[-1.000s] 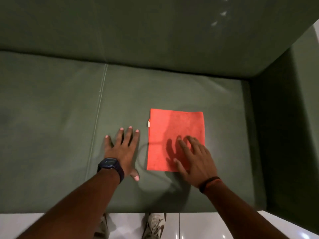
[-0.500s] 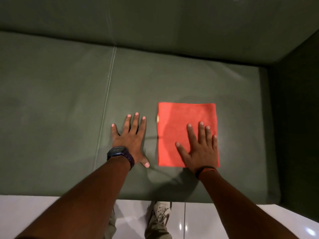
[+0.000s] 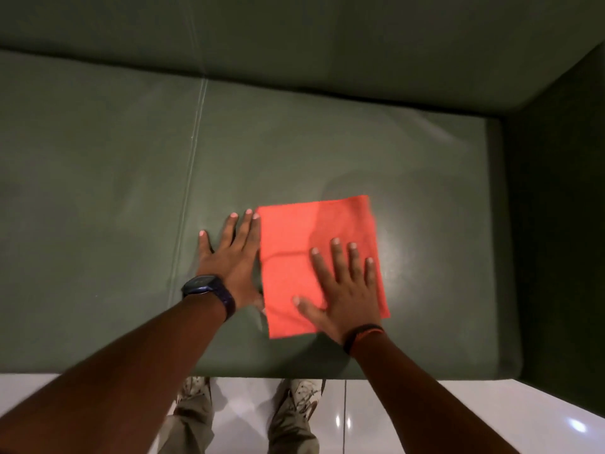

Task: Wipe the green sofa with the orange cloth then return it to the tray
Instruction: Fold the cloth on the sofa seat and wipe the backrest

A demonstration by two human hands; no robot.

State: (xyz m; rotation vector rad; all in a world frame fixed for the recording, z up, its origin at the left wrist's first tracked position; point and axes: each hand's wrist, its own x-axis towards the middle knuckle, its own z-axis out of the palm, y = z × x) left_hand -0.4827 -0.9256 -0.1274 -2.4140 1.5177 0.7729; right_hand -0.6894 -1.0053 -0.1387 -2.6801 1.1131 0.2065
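The orange cloth (image 3: 294, 253) lies flat and folded on the seat of the green sofa (image 3: 98, 198), right of the seat seam. My right hand (image 3: 343, 290) presses flat on the cloth's lower right part, fingers spread. My left hand (image 3: 229, 257), with a dark watch on the wrist, rests flat on the seat just left of the cloth; its thumb side touches the cloth's left edge and the thumb is partly tucked under it. No tray is in view.
The sofa backrest (image 3: 294, 37) runs across the top and the armrest (image 3: 563, 224) walls off the right side. Glossy white floor (image 3: 425, 417) lies below the seat's front edge, with my two shoes (image 3: 298, 398) on it.
The cloth has slid left against my left hand and turned slightly, with a crease across it. My right hand moved from the cloth's lower edge onto it and lies flat.
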